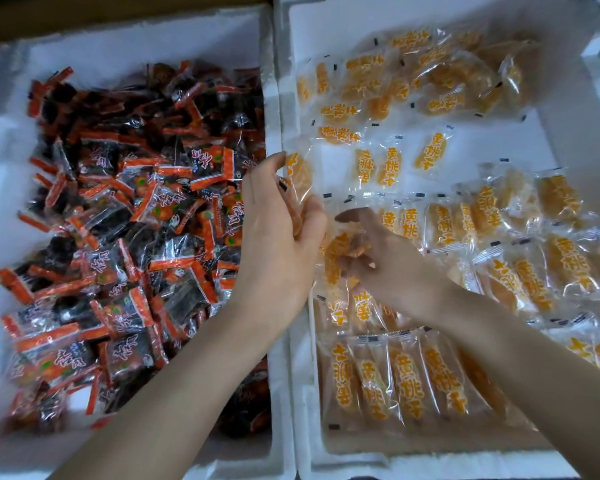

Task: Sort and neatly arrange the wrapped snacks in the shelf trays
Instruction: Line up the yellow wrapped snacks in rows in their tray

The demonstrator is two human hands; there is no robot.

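Observation:
Two white foam trays stand side by side. The left tray (11,140) holds a loose heap of red-and-black wrapped snacks (125,216). In the right tray (548,455) lie clear packets of yellow dried peach (406,386), some in neat rows, others scattered at the back. My left hand (278,230) reaches over the divider and grips a few yellow peach packets (298,174) at the right tray's left edge. My right hand (388,258) is just beside it, fingers curled around a yellow packet (340,251) lifted from the pile.
The thick foam wall (274,109) between the two trays runs up the middle under my left wrist. Bare white tray floor (499,133) shows between the back heap and the middle rows. A dark shelf edge (118,15) lies at the top left.

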